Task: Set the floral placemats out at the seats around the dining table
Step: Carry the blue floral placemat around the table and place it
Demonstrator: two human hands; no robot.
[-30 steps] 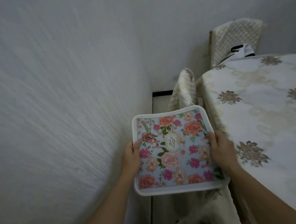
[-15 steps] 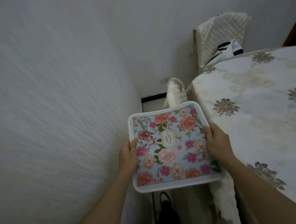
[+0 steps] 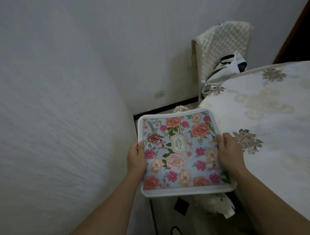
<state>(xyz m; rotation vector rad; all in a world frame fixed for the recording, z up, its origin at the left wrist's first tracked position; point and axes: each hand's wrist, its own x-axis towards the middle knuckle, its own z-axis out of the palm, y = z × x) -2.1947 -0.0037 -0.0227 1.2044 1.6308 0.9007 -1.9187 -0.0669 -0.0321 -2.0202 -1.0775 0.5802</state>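
Note:
I hold a square floral placemat point(image 3: 180, 152), light blue with pink and orange flowers and a white border, flat in front of me. My left hand point(image 3: 136, 157) grips its left edge, thumb on top. My right hand point(image 3: 228, 149) grips its right edge. The mat hangs over the narrow gap between the wall and the dining table point(image 3: 279, 127), which is covered by a cream cloth with brown flower motifs. The mat's right edge is beside the table's corner.
A white textured wall point(image 3: 50, 124) runs close on the left. A chair with a quilted cream cover point(image 3: 224, 44) stands at the far end, with a grey-white garment point(image 3: 226, 70) on it. Another covered chair top point(image 3: 181, 108) peeks out beyond the mat. Dark doorframe at top right.
I have walked forward along the wall with the placemat held in both hands. The table corner and far chair are nearer. The grip is unchanged.

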